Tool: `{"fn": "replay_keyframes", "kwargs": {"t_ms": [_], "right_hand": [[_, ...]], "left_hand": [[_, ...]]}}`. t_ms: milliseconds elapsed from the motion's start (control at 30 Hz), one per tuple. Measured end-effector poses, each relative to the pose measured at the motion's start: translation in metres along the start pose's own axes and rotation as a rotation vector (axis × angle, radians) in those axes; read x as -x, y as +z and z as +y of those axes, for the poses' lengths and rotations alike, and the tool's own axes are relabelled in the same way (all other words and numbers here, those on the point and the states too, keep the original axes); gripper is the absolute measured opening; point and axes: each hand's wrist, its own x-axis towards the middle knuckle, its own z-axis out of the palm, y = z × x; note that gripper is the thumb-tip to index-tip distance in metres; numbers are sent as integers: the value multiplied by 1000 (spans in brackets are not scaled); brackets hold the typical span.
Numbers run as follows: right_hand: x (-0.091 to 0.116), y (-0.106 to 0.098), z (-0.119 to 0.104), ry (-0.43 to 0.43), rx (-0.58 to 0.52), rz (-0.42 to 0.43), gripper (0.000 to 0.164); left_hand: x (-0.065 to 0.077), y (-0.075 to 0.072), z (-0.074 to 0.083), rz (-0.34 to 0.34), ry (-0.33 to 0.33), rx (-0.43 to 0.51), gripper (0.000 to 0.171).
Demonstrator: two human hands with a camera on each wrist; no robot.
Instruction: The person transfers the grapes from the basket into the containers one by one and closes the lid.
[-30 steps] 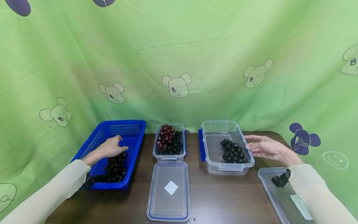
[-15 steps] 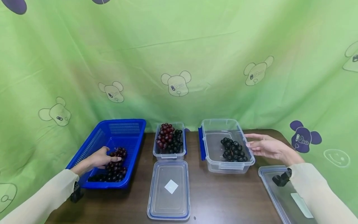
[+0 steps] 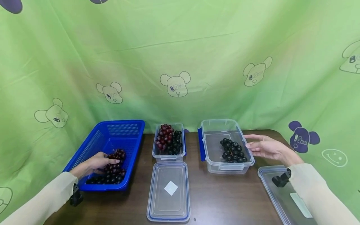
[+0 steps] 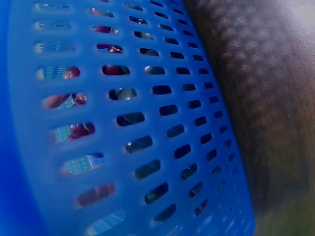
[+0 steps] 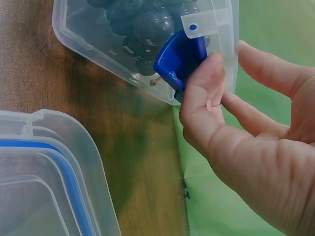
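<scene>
In the head view my left hand [image 3: 97,163] reaches into the blue slotted basket [image 3: 126,132] and grips a bunch of dark red grapes [image 3: 119,154], thumb across the fruit, other fingers mostly hidden. Darker grapes [image 3: 97,180] lie at the basket's near end. The left wrist view is filled by the basket wall [image 4: 162,115], with grapes glimpsed through its slots. My right hand [image 3: 270,149] holds the side of a clear plastic container [image 3: 211,150], which has a bunch of black grapes [image 3: 233,151] inside. In the right wrist view, curled fingers [image 5: 202,93] are at its blue latch [image 5: 184,59].
Between basket and container stands a smaller clear box [image 3: 168,158] with red and black grapes. A blue-sealed lid [image 3: 168,203] lies in front of it. Another lid [image 3: 270,179] lies under the right forearm. A green printed cloth [image 3: 180,47] hangs behind the brown table [image 3: 225,197].
My left hand has moved down and toward me within the basket, onto the dark red grapes, and its fingers have settled among them. The right hand stays at the container.
</scene>
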Motion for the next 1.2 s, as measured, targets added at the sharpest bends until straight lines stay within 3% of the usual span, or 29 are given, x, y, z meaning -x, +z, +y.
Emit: {"fn": "replay_keyframes", "kwargs": {"t_ms": [33, 133, 400, 533, 633, 1000, 1200], "right_hand": [[0, 0, 0, -1, -1, 1, 45], [1, 0, 0, -4, 1, 5, 44], [2, 2, -2, 2, 34, 37, 43], [2, 2, 1, 4, 34, 28, 42], [3, 1, 3, 12, 27, 25, 42], [4, 4, -3, 19, 63, 59, 40], [3, 6, -2, 25, 56, 61, 40]], "left_hand": [[0, 0, -1, 0, 3, 7, 43], [0, 1, -1, -3, -11, 38, 59], [-3, 1, 3, -38, -62, 67, 58], [-8, 3, 0, -63, -52, 91, 101], [-11, 6, -2, -69, -52, 95, 114], [-13, 8, -3, -41, -47, 93, 87], [-10, 7, -4, -4, 3, 170, 38]]}}
